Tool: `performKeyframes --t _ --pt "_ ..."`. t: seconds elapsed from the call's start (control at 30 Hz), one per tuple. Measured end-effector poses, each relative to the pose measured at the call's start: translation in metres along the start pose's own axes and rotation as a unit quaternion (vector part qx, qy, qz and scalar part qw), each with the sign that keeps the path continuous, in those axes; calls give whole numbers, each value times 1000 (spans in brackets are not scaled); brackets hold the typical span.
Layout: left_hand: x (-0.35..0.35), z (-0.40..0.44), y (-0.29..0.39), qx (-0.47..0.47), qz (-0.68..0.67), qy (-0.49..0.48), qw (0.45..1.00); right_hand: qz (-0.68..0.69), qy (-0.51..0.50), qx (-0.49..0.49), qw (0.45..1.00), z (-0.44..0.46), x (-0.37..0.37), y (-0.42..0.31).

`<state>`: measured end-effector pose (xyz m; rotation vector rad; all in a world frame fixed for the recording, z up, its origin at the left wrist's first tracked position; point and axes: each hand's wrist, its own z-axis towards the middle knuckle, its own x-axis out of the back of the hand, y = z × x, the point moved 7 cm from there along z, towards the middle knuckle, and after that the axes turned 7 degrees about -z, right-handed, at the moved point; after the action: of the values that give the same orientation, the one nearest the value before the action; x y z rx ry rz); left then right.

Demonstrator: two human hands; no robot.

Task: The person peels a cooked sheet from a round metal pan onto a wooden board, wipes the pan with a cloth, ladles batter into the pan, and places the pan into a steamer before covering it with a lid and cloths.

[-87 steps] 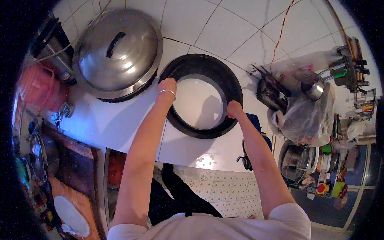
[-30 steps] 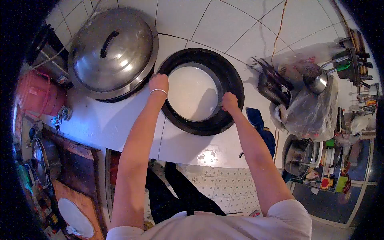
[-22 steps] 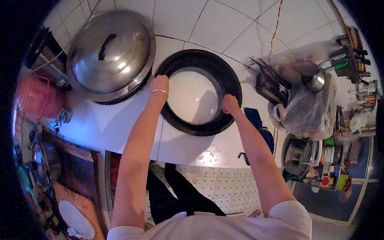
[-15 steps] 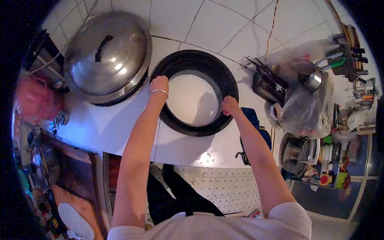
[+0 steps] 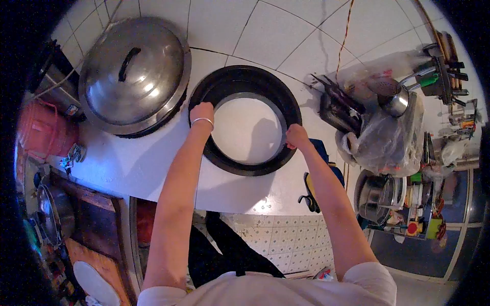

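A wide, round black basin (image 5: pixel 250 77) sits on the white counter in front of me. Inside it shows a smooth white round surface (image 5: pixel 242 130) with a grey band around its edge; whether this is a milky liquid I cannot tell. My left hand (image 5: pixel 202 112), with a bracelet at the wrist, is closed on the basin's left rim. On the opposite side, my right hand (image 5: pixel 297 136) grips the right rim, fingers curled. Shadows of my arms fall across the counter and the white surface.
A large lidded metal pot (image 5: pixel 135 76) stands left of the basin. At the far left is a red bucket (image 5: pixel 48 130). To the right lie a dark bundle (image 5: pixel 339 104) and plastic bags (image 5: pixel 390 140). A blue-and-yellow item (image 5: pixel 310 186) lies by my right forearm.
The white surface and its grey band have shifted slightly within the basin, the band now thinner at upper right. Both hands stay on the rim; the whole view has moved a little.
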<state>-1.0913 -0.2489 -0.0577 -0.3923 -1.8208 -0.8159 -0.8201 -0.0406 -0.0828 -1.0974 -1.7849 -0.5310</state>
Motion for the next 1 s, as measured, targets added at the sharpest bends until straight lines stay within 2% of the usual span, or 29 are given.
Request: performKeyframes --t 0.13,0.23,0.3,0.4,0.53,0.6,0.73,0.9,1.0 --pt "-8 3 -1 14 11 4 1000 55 2 -6 998 -20 14 -10" --pt "-16 6 0 8 15 9 1000 -27 50 50 997 -18 18 -11" --pt "-22 8 -1 9 10 9 1000 47 133 3 990 -20 27 -5" --pt "-27 11 -1 3 3 16 1000 104 125 -34 986 -25 30 -4" --pt "-24 6 2 -19 -13 22 999 56 180 -21 982 -18 26 3" --pt "-24 7 1 -21 -14 39 999 55 230 17 972 -18 27 1" --pt "-19 6 -2 -30 -26 63 997 89 245 18 965 -7 14 8" --pt "-13 5 -11 -36 -33 114 992 17 314 35 949 -2 4 1" --pt "-11 3 -16 -44 -26 144 988 -6 311 30 950 2 -2 -4"
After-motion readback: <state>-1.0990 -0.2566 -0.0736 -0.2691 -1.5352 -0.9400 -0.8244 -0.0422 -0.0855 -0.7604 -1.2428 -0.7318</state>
